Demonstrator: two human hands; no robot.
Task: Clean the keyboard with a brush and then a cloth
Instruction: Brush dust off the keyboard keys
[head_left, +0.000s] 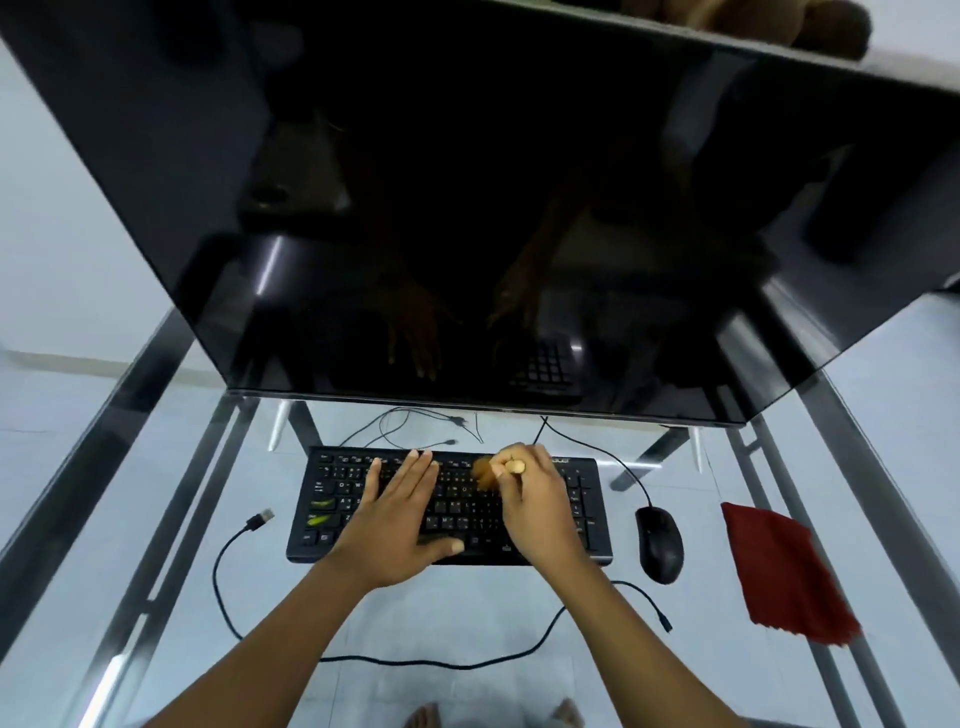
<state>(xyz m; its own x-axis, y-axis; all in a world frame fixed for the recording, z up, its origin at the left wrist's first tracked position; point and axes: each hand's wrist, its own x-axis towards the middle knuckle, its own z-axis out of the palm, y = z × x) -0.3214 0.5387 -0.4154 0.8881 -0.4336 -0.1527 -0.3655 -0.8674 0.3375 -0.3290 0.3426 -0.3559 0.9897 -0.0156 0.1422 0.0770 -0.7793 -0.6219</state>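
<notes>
Head view: a brush at work on the upper middle keys of a keyboard, steadied by a flat hand.

The black keyboard (467, 514) lies on the glass-topped, metal-framed bench (441, 608), just in front of a large dark glossy monitor (467, 208). The left hand (400, 512) rests flat on the keys left of centre, with straight fingers close together and the thumb spread towards the near edge. The right hand (535, 499) has its fingers curled round a small wooden-handled brush (488, 474), whose tan bristles are blurred and meet the upper rows of keys right of centre. A black computer mouse (660, 543) sits just right of the keyboard. Further right, a crumpled red cloth (784, 571) lies on the bench near its edge, untouched. A loose black cable with a USB plug (265, 517) loops across the glass near the keyboard's left end.
</notes>
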